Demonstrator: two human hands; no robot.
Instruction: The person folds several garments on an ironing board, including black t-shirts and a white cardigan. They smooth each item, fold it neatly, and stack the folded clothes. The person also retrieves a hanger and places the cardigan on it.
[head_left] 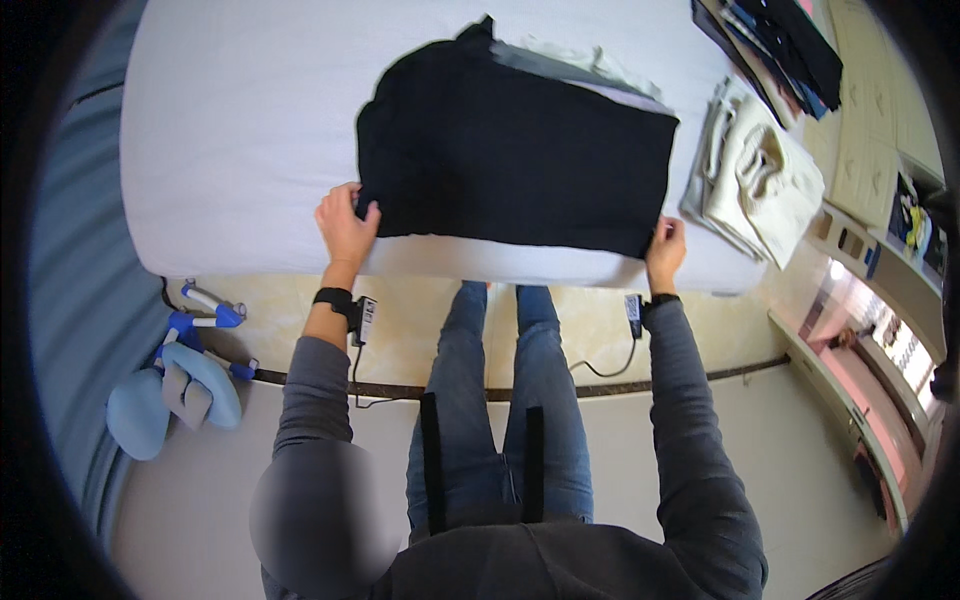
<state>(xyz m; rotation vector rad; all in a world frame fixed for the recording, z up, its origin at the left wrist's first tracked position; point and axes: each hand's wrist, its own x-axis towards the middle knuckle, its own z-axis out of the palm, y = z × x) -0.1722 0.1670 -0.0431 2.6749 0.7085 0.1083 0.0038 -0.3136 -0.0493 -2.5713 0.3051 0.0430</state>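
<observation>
A black garment (520,150) lies spread out near the front edge of the bed, roughly rectangular, with a rounded side at the left and a small point sticking up at its far edge. Its exact kind does not show. My left hand (347,225) pinches the near left corner between thumb and fingers. At the near right corner, my right hand (665,250) grips the cloth with its fingertips. Grey and white cloth (580,68) peeks out from beneath the garment's far edge.
Folded cream and grey clothes (760,180) lie at the bed's right edge, with a pile of dark clothes (780,50) beyond. Cabinets (870,110) line the right side. A blue-and-white framed object with pale blue pads (190,390) stands on the floor at left, beside a blue curtain (85,270).
</observation>
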